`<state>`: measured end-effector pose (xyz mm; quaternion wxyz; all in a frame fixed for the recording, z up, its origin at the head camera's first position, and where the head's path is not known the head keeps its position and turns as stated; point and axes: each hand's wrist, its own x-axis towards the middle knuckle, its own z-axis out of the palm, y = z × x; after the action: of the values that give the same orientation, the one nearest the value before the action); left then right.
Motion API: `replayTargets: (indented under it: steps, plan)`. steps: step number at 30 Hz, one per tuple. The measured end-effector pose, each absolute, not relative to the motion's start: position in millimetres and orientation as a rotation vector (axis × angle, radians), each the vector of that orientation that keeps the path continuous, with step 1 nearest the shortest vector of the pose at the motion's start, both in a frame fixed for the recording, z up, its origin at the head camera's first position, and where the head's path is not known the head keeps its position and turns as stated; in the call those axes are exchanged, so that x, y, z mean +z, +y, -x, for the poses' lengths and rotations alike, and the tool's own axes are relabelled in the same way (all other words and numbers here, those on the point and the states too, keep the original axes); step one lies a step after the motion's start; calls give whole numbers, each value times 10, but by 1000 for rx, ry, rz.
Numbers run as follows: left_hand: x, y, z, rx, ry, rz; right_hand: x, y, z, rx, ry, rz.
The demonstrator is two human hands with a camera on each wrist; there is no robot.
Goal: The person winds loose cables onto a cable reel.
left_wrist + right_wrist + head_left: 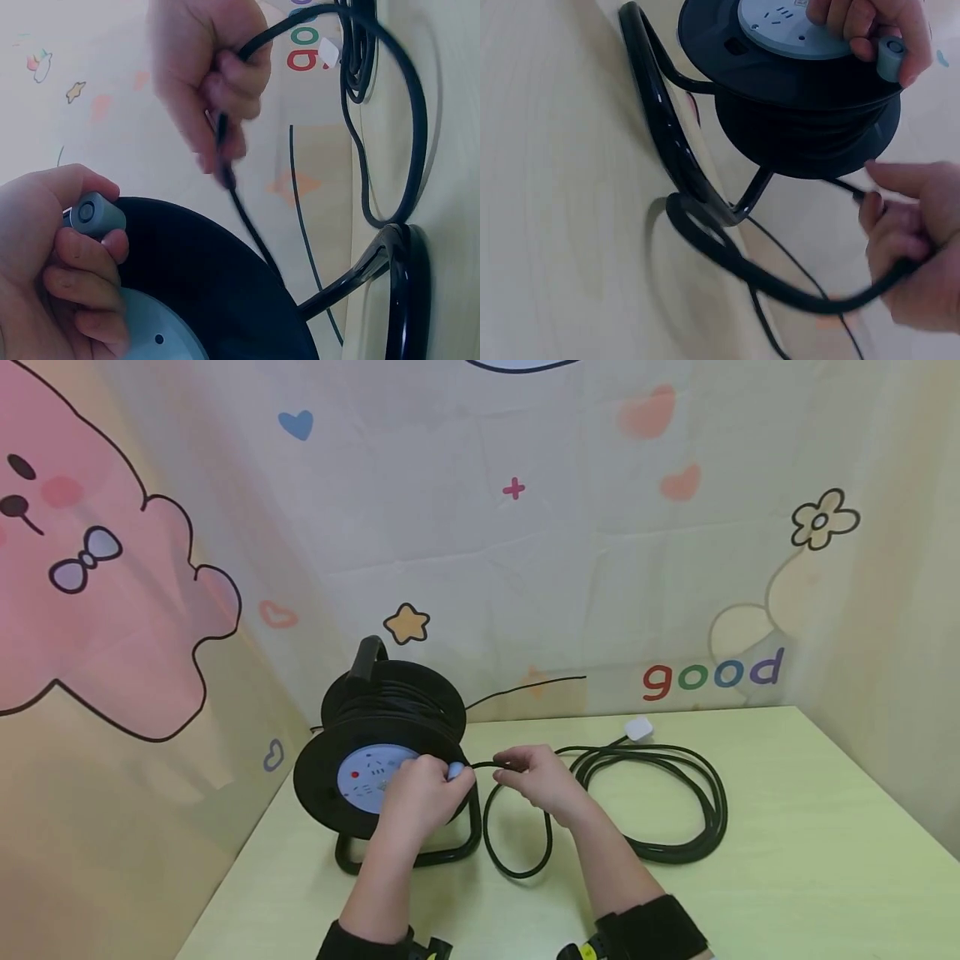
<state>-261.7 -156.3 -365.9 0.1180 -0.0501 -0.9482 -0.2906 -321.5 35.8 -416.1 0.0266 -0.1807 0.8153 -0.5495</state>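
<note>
A black cable reel [322, 793] with a pale blue socket panel [363, 777] stands on a tubular frame at the table's left. My left hand [422, 793] grips the small grey-blue crank knob [101, 216] on the reel's front face. Just right of the reel, my right hand [542, 781] holds the black cable [832, 304], its fingers curled round it. From that hand one stretch runs to the drum, where many turns of cable [802, 135] are wound. The other stretch hangs in a loop [517, 875] onto the table.
Further right lies a loose coil of the cable [712, 827], with a white plug [638, 728] at its back. The reel's carry handle [369, 656] rises at the top. A printed cloth [525, 568] hangs behind the pale table [810, 860], and a thin dark wire [525, 687] runs along it.
</note>
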Motion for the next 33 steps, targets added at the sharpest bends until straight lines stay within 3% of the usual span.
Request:
replayTargets:
  steps: [9, 19, 25, 33]
  plan:
    - [-3644, -1502, 2570, -832, -2761, 113, -4010, 522, 3103, -1121, 3013, 486]
    - [-3636, -1460, 2574, -780, -2764, 138, -4041, 879, 3146, -967, 3119, 377]
    - [-3631, -1472, 2576, -794, -2792, 128, -3995, 1128, 3109, -841, 3079, 495]
    - [-3636, -1500, 2571, -793, -2778, 108, -4044, 1280, 3126, -1383, 2655, 282]
